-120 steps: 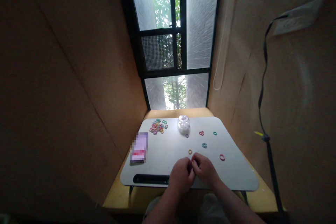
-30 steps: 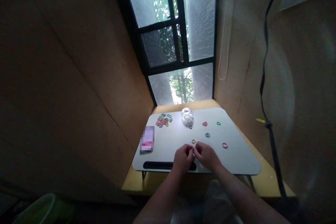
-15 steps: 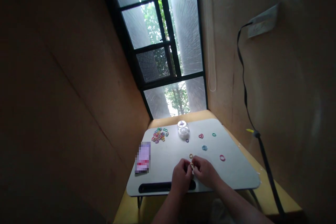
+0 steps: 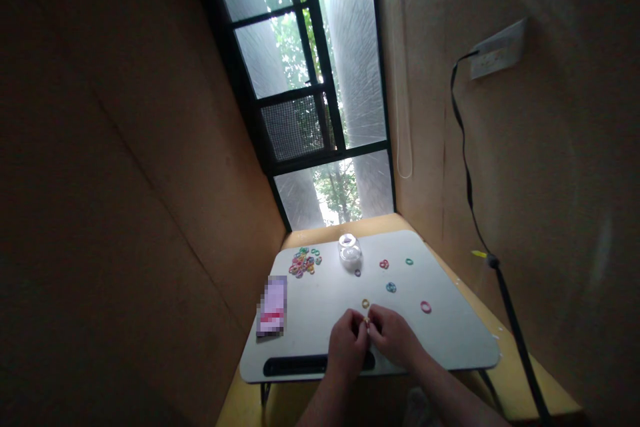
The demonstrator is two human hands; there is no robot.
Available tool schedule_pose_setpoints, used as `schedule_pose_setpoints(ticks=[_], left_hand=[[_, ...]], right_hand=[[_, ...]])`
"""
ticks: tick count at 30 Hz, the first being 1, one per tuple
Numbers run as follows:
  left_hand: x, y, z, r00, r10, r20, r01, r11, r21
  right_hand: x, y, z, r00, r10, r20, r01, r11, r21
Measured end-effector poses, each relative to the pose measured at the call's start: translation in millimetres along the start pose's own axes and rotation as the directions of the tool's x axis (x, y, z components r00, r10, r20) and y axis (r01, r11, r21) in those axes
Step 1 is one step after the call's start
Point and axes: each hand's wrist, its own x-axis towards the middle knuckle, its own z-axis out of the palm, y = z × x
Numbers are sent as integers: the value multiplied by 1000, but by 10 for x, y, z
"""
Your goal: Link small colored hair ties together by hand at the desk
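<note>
Over the front of a white folding table, my left hand and my right hand meet with fingertips pinched together. Between them is a small pale yellow hair tie, mostly hidden by the fingers. Just beyond the fingertips a yellow hair tie lies flat. Farther right are a blue cluster of hair ties, a pink one, a red cluster and a green one. A purple one lies by a clear round jar.
A mixed pile of coloured hair ties sits at the back left. Nearer on that side lies a phone-shaped item, blurred out. A dark slot runs along the table's front edge. At right, a black cable hangs from a wall socket.
The view has tilted slightly, so everything sits a little lower in the picture. Both hands stay together at the pale yellow hair tie, with only small finger movement.
</note>
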Motion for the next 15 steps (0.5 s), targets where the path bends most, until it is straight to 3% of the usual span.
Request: schedule_pose_setpoints(ticks=[15], left_hand=[[-26, 22, -12, 1000, 1, 21, -2, 999, 33]], right_hand=[[-3, 14, 15, 1000, 9, -24, -9, 1000, -22]])
